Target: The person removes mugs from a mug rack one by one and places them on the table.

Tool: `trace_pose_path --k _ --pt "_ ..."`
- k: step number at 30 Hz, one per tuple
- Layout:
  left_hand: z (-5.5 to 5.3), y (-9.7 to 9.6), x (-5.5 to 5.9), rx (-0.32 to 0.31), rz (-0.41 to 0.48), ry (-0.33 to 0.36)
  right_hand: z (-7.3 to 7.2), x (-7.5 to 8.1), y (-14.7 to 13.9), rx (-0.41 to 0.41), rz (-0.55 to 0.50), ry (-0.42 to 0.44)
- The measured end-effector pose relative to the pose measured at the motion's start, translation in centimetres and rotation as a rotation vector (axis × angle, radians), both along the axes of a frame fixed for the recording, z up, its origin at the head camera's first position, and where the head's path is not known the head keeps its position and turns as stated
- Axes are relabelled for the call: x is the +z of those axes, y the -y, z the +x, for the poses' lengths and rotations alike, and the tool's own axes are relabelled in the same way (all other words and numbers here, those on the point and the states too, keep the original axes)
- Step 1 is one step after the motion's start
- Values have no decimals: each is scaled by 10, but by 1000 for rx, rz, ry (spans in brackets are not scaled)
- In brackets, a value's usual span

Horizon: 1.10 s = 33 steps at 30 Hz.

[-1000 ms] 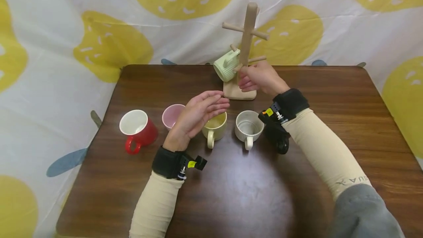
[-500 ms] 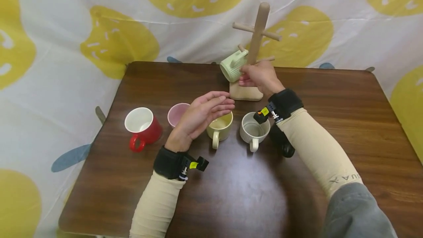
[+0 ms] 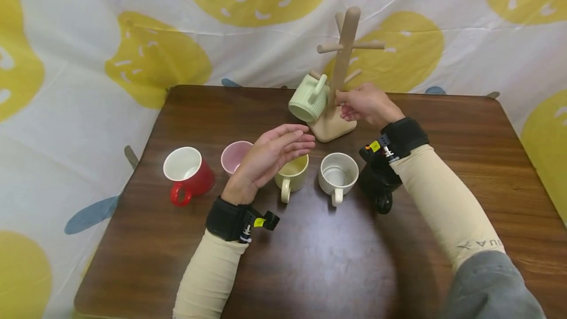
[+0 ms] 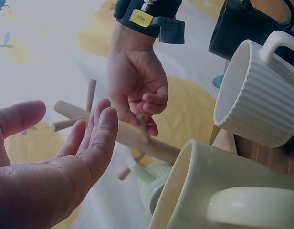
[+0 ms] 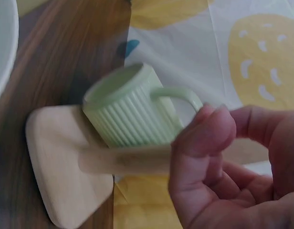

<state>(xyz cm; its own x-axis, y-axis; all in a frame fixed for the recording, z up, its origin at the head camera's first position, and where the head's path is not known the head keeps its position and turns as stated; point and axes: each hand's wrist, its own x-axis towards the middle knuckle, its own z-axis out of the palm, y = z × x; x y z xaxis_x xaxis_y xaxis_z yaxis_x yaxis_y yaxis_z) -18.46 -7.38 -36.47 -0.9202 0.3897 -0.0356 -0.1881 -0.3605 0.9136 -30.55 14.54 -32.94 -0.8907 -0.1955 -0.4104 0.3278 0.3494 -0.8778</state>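
Note:
A wooden mug tree [image 3: 343, 68] stands near the table's back edge, a pale green ribbed mug [image 3: 307, 97] hanging by its handle from a low peg. My right hand [image 3: 369, 105] pinches another low peg [image 4: 144, 129] of this tree between thumb and fingers. Fingers extended, my left hand [image 3: 274, 156] is held over the pink mug [image 3: 235, 155] and the pale yellow mug [image 3: 292, 174], partly covering both in the head view. It holds nothing. In the left wrist view the yellow mug's rim shows beside this hand.
At the left stands a red mug [image 3: 189, 176] with a white inside. A white ribbed mug [image 3: 338, 176] is right of the yellow one, and a black mug [image 3: 378, 181] sits partly under my right wrist. Behind the table hangs a patterned cloth [image 3: 248, 58].
The mug tree has turned on its base, its pegs now pointing other ways and the green mug swung toward me. My right hand has shifted right with the peg. My left hand stays put.

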Motion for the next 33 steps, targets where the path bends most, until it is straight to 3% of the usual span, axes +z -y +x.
trace_pose_path --k 9,17,27,33 --pt "0 2 0 2 -10 3 -6 6 -8 226 141 -6" --pt "-1 4 0 2 -28 -5 -12 10 -14 413 340 -127" --pt "-5 4 -2 0 -29 10 -21 10 -28 470 517 -214" --pt "-7 4 -4 1 -30 18 -24 9 -34 445 533 -258"
